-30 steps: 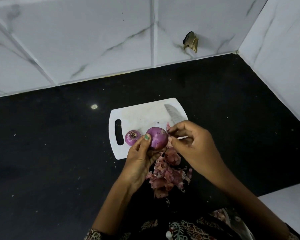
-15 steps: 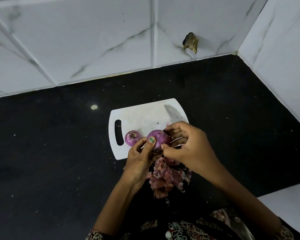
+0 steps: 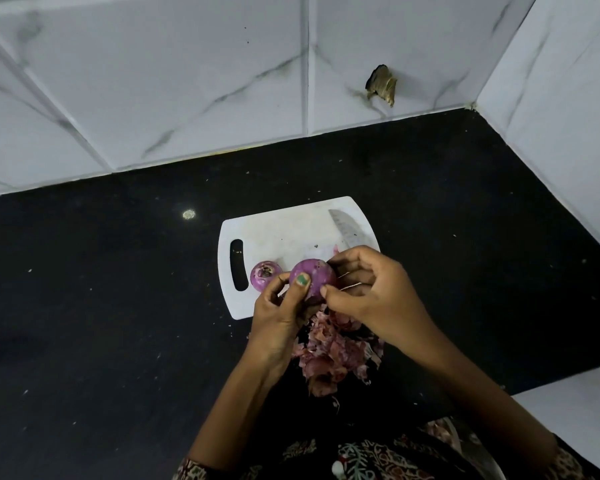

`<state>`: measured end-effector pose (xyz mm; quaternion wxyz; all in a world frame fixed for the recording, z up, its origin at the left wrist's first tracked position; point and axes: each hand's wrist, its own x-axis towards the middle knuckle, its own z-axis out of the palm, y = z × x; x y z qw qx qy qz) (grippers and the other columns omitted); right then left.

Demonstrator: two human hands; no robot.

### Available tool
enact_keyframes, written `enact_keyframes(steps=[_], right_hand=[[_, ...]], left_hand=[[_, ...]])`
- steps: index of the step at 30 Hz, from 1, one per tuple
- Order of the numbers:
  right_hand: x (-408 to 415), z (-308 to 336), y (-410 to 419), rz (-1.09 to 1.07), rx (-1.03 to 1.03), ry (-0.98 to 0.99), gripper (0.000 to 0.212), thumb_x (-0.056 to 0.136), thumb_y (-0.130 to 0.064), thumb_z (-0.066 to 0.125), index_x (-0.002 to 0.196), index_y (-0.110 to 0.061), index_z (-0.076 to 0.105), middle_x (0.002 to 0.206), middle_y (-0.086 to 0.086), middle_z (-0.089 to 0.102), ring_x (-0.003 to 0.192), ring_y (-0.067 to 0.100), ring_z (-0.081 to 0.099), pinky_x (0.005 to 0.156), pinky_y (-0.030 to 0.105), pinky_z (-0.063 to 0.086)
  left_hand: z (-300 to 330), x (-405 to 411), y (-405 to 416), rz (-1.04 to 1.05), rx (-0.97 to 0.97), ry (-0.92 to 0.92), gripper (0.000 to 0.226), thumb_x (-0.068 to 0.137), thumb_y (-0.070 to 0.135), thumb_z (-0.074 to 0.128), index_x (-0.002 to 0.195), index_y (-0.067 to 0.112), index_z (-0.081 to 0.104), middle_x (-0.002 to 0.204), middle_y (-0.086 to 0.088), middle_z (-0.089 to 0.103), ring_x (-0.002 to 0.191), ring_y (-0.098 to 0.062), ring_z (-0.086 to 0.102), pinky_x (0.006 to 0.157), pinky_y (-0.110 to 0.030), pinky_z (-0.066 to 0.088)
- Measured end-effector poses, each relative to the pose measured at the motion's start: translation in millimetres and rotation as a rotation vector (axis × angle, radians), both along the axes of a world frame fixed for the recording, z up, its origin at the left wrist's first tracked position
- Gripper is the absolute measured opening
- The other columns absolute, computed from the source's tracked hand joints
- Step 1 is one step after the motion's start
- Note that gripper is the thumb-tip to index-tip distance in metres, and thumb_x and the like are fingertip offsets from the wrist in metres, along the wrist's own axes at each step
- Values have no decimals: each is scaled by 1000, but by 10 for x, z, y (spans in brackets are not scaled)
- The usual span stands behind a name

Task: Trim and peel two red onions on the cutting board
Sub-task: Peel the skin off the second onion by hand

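Observation:
A peeled purple onion (image 3: 317, 276) is held just above the front edge of the white cutting board (image 3: 284, 233). My left hand (image 3: 280, 313) grips it from the left and below, thumb on its front. From the right, my right hand (image 3: 371, 292) pinches at the onion's right side with thumb and fingertips. A second, smaller onion (image 3: 264, 274) lies on the board to the left, its trimmed end facing up. The knife blade (image 3: 346, 227) rests on the board's right part; its handle is hidden behind my right hand.
A heap of pink-brown onion skins (image 3: 333, 355) lies on the black counter (image 3: 118, 306) just in front of the board, under my hands. White marble tile walls close the back and right. A broken hole (image 3: 381, 85) marks the back wall.
My right hand went from pulling away at the onion's right to closing onto it again. The onion turned slightly in my left hand. The small onion and the knife stayed put.

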<state>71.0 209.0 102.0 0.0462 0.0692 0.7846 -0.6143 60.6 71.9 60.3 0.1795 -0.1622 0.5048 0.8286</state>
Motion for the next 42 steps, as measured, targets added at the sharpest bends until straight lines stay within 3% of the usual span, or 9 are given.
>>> enact_keyframes(steps=[7,11,13,19,25,31,33,37,42], right_hand=[[-4,-78,67,-86,51,48,27,79,8,60,84,-16,70,78,1,72,72,13,70,71,26,59],[37,-105,26,-157,-17,34,3,83,-19,69,84,-17,68,82,0,71,76,13,70,71,32,59],[71,-77,5,-119,23,42,19,76,-32,74,85,-17,67,84,-1,71,77,8,68,73,27,58],[47,-134,-9,-38,99,54,5,87,-23,66,86,-18,64,89,-2,69,90,12,65,80,42,55],[-25,-195,68,-102,246,66,4,93,-18,57,92,-15,59,80,-9,62,74,-7,59,66,13,48],[2,-55,97,16,88,25,36,75,-46,67,83,-12,67,75,3,70,72,13,67,72,30,57],[29,-50,46,27,93,34,24,76,-36,73,82,-14,67,78,0,70,78,7,67,75,25,54],[24,-158,11,44,108,16,6,87,-24,65,82,-21,62,100,5,69,89,13,66,79,40,55],[-74,-244,159,-119,246,-7,5,91,-17,61,87,-16,59,84,-3,66,72,7,62,65,19,51]], left_hand=[[44,1,20,19,41,-39,41,69,31,63,103,8,61,99,-14,67,70,-11,70,60,-17,54],[33,1,51,55,35,-32,42,65,31,68,102,11,62,97,-11,70,75,-15,72,63,-18,55],[25,-1,44,72,37,-23,41,65,29,69,101,12,62,95,-9,71,77,-14,72,67,-20,57],[42,9,35,93,5,13,38,66,25,68,101,13,60,97,-9,67,75,-14,70,66,-20,57],[75,12,3,46,41,-13,36,68,27,65,101,14,61,107,-11,65,77,-14,71,62,-18,55],[63,19,10,43,45,-4,35,68,25,66,100,14,61,100,-9,69,76,-13,72,66,-19,56],[54,15,10,28,39,16,36,68,25,66,102,13,61,96,-8,72,79,-14,72,68,-21,56],[66,12,-4,28,28,16,35,70,24,65,103,11,61,93,-7,72,76,-14,71,66,-20,56],[82,27,-43,19,54,-42,38,72,26,62,107,10,62,107,-11,65,78,-13,70,61,-18,55]])
